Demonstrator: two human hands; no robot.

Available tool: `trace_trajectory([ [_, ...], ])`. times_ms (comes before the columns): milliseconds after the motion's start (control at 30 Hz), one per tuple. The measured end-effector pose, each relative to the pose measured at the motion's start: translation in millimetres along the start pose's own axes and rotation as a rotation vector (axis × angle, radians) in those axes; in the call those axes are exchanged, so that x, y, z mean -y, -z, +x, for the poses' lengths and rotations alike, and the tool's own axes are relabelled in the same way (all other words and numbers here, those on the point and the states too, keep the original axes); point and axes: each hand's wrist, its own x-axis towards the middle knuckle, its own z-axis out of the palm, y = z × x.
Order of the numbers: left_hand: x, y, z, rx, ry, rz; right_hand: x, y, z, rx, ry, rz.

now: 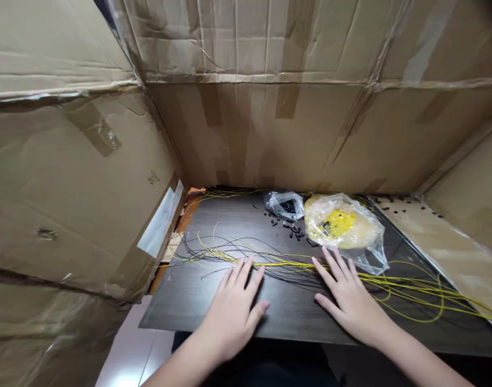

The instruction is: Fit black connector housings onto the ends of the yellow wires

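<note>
Both palms face down over the dark tabletop, fingers spread. My left hand has its fingertips at the near side of a bundle of yellow wires. Farther right, my right hand lies with its fingertips over the same bundle, whose strands run on to the right edge of the view. Thin black wires are mixed in with the yellow ones and fan out to the left. Neither hand grips anything. Just beyond my right fingertips sits a clear plastic bag with small yellow pieces in it.
A smaller clear bag of black pieces stands left of the yellow one, with loose black parts scattered before it. Cardboard walls enclose the dark table at the back and sides. White paper is on the left wall.
</note>
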Motion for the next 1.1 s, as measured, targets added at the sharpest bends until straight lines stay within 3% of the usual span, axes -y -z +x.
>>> trace_trajectory([
  [133,5.2,-23.9,4.1,0.072,-0.019,0.085,-12.1,-24.4,4.9,0.04,0.022,-0.038],
  [267,20.2,-18.8,16.6,0.07,-0.076,0.099,-21.0,-21.5,23.5,0.044,0.078,-0.043],
  [400,27.3,-11.6,22.6,0.076,-0.103,0.098,-17.9,-12.4,43.9,-0.033,0.136,-0.04],
  [533,25.5,-10.6,19.8,0.037,-0.128,0.109,5.8,-0.7,82.9,-0.101,0.174,0.142],
  [667,25.3,-12.8,16.8,0.007,-0.094,0.106,47.0,-0.7,148.2,0.103,0.155,0.357],
  [800,28.2,-15.9,15.7,-0.008,-0.069,0.099,82.1,-18.3,200.1,0.214,0.177,0.367],
  [900,29.7,-16.8,15.6,-0.005,-0.062,0.096,94.5,-31.9,213.8,0.275,0.16,0.354],
  [1100,30.6,-16.4,15.8,0.012,-0.051,0.075,96.1,-39.4,211.6,0.3,0.135,0.367],
])
